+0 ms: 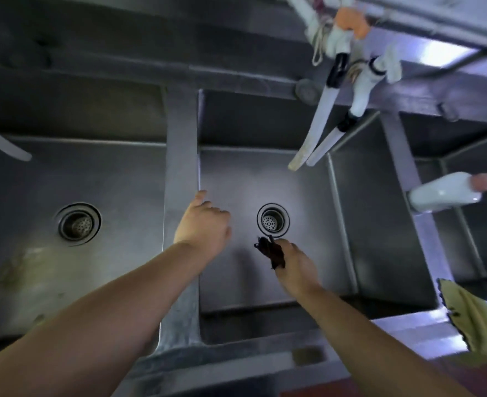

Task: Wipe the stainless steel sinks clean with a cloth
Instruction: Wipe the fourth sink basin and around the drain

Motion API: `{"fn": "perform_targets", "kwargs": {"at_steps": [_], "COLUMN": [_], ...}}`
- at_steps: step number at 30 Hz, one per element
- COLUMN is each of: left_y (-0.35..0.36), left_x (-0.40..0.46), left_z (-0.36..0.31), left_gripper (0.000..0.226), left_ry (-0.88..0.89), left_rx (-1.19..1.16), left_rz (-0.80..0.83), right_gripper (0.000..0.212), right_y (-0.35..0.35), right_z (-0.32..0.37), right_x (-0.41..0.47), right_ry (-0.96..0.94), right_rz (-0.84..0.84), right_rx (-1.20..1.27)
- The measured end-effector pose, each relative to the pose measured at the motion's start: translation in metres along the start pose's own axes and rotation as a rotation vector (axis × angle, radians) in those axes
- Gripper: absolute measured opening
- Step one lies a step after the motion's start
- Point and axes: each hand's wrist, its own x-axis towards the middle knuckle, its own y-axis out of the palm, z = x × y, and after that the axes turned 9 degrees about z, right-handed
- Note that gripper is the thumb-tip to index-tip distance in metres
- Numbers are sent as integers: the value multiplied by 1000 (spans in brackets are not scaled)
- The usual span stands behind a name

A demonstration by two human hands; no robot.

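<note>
Both bare forearms reach forward and down, entering from six o'clock and converging toward twelve. The left hand [202, 224] lies palm down, knuckles up, fingers loosely curled, its thumb pointing toward eleven o'clock. At its three o'clock, a little lower, the right hand [295, 260] has its grip closed, fingers pinched around something small and dark.

No readable text, labels, brand names or nos. anywhere: sinks [265, 179], hoses [319, 133] and white bottle [443, 193] all plain, or too blurred to make out.
</note>
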Motion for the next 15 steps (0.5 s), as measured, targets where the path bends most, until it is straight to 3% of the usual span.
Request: {"fn": "perform_targets", "kwargs": {"at_steps": [3, 5, 8, 10, 15], "left_y": [-11, -18, -29, -33, -39], "left_x": [-8, -19, -46, -66, -120], "left_z": [-1, -5, -12, -11, -3], "left_gripper": [33, 59, 84, 76, 21], "left_ry": [17, 69, 223, 268, 269], "left_rx": [-146, -366, -400, -355, -406], "left_rz": [94, 134, 29, -85, -256], "right_gripper": [48, 48, 48, 47, 49], "right_y": [-21, -29, -35, -35, -27], "right_z": [28, 44, 64, 75, 98], "right_x": [-37, -58, -82, -94, -123], "right_ry": [-8, -65, -130, -165, -295], "right_rz": [-156, -219, -237, -217, -197], "right_rx": [163, 202, 226, 266, 442]}}
